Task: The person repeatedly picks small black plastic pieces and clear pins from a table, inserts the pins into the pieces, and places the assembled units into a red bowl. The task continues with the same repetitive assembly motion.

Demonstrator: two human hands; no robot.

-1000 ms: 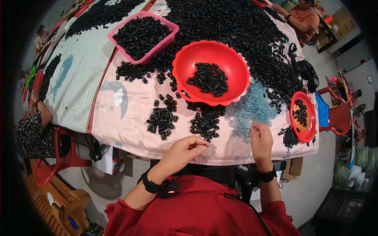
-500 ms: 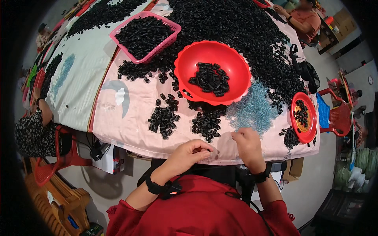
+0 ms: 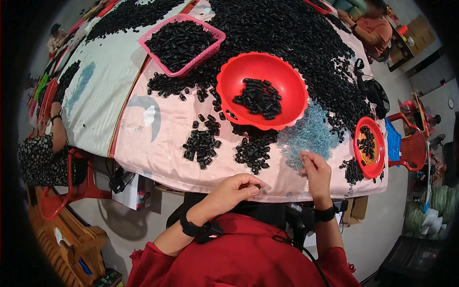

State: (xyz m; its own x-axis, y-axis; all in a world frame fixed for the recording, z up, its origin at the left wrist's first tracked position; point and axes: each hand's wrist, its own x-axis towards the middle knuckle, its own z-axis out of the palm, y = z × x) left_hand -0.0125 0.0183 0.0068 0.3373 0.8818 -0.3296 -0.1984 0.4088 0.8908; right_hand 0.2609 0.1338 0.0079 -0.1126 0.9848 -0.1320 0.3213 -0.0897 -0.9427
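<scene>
Near the table's front edge, my left hand (image 3: 234, 192) pinches a small black plastic piece (image 3: 258, 186) between thumb and fingertips. My right hand (image 3: 317, 173) is at the near edge of a heap of thin, clear-blue pieces (image 3: 306, 136). Its thumb and fingers are pressed together; anything between them is too small to make out. Beyond my hands lie two small piles of black plastic pieces, a left pile (image 3: 202, 145) and a middle pile (image 3: 253, 154). A red scalloped bowl (image 3: 287, 76) with more black pieces in it stands behind them.
A pink basket (image 3: 217, 44) full of black pieces stands at the far left, beside a huge black heap (image 3: 287, 28). On the right are a red oval tray (image 3: 381, 160) and a red chair (image 3: 412, 143). Other people sit at the left and far right.
My right hand has moved slightly right and turned, its fingers now at the clear-blue heap. My left hand stays nearly in place, the black piece now showing at its fingertips. The view has shifted a little.
</scene>
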